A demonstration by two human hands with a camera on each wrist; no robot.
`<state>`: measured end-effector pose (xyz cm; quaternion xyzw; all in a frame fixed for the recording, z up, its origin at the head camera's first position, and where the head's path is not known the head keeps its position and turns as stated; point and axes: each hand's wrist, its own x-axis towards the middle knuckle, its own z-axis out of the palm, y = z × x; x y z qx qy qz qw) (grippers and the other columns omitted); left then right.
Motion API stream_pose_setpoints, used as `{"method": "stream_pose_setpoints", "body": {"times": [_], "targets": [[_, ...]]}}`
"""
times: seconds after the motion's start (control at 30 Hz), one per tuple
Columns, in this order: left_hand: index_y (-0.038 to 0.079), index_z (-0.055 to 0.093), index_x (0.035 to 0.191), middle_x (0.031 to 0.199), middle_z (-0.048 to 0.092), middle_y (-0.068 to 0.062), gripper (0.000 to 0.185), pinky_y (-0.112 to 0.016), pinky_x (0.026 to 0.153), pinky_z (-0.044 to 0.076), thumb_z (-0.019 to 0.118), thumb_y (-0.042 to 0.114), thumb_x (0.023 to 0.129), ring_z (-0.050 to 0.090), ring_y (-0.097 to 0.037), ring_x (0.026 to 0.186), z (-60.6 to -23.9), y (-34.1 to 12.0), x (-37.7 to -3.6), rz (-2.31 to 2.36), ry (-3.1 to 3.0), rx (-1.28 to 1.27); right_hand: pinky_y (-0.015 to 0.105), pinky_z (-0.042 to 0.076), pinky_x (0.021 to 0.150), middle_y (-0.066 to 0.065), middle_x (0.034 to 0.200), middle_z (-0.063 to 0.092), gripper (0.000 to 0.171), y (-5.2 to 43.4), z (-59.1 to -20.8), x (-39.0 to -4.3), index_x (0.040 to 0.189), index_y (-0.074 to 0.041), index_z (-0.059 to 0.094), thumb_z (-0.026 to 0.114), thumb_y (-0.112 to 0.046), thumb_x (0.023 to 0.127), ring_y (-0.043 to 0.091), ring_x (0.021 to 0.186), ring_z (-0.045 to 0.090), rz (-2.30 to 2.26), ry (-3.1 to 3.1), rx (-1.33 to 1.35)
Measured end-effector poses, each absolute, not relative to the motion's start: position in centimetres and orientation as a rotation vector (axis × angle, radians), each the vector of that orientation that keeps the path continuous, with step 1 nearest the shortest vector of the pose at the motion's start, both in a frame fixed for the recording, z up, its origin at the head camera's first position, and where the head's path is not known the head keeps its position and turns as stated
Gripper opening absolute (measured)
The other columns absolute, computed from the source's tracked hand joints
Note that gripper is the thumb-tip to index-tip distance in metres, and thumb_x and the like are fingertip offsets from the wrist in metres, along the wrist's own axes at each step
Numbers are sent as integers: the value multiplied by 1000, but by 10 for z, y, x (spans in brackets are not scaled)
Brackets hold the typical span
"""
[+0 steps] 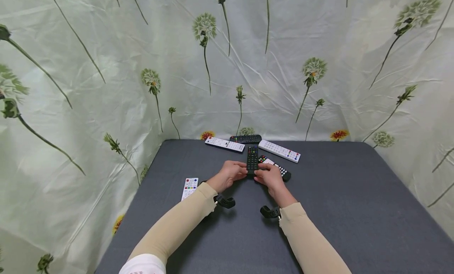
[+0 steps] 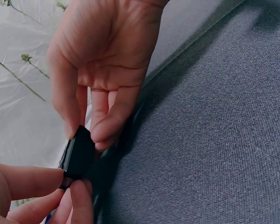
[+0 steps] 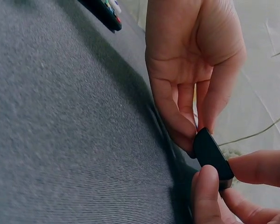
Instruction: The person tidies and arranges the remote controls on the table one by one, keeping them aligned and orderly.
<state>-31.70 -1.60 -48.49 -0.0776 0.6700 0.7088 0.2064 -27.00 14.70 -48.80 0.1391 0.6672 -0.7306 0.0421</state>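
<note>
A black remote control [image 1: 252, 159] with many small buttons is held between both hands near the back of the table. My left hand [image 1: 230, 173] pinches its left edge at the near end, thumb and fingers on opposite faces. On the other edge my right hand [image 1: 270, 176] grips it the same way. The left wrist view shows the dark end of the remote [image 2: 80, 151] tilted between the fingertips, with the table beneath. Partly behind the right hand lies a black remote with white and coloured buttons [image 1: 283, 172].
At the back of the grey table [image 1: 340, 211] lie a white remote [image 1: 225, 144], a black remote [image 1: 245, 139] lying crosswise and another white remote [image 1: 279, 150]. A small white remote [image 1: 190, 187] sits by the left forearm. A flower-print curtain [image 1: 269, 81] hangs behind.
</note>
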Motion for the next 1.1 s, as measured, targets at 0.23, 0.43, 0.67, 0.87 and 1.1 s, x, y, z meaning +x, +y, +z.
{"method": "stream_pose_setpoints", "body": {"times": [0.23, 0.43, 0.67, 0.87, 1.1], "targets": [[-5, 68, 125, 115, 71, -17, 32, -31, 83, 59, 64, -6, 93, 70, -15, 89, -477, -20, -321, 2009, 1825, -208, 26, 60, 74, 19, 111, 59, 45, 146, -482, -262, 137, 5, 55, 64, 6, 93, 14, 79, 67, -2263, 2011, 406], [-1, 67, 129, 113, 71, -15, 33, -33, 87, 59, 65, -1, 95, 71, -18, 94, -471, -31, -327, 2051, 1827, -224, 30, 61, 74, 21, 104, 68, 48, 137, -475, -249, 138, 4, 55, 64, 7, 91, 17, 78, 70, -2260, 2015, 327], [0, 65, 131, 114, 70, -16, 35, -39, 94, 56, 64, -2, 96, 71, -17, 89, -463, -45, -339, 2095, 1856, -219, 37, 61, 77, 21, 101, 70, 51, 126, -470, -238, 139, 3, 55, 67, 8, 89, 26, 85, 71, -2225, 2044, 215], [1, 63, 134, 112, 69, -17, 41, -40, 95, 55, 66, -4, 94, 69, -14, 81, -454, -61, -351, 2150, 1870, -211, 40, 61, 79, 22, 105, 70, 55, 118, -464, -229, 141, 0, 54, 68, 8, 88, 27, 87, 71, -2167, 2061, 138], [-4, 62, 135, 104, 69, -15, 40, -43, 96, 54, 62, -5, 95, 67, -12, 73, -449, -81, -359, 2120, 1955, -143, 43, 61, 80, 25, 105, 69, 60, 108, -464, -218, 143, -1, 52, 68, 11, 87, 19, 78, 69, -2111, 2048, 10]]}}
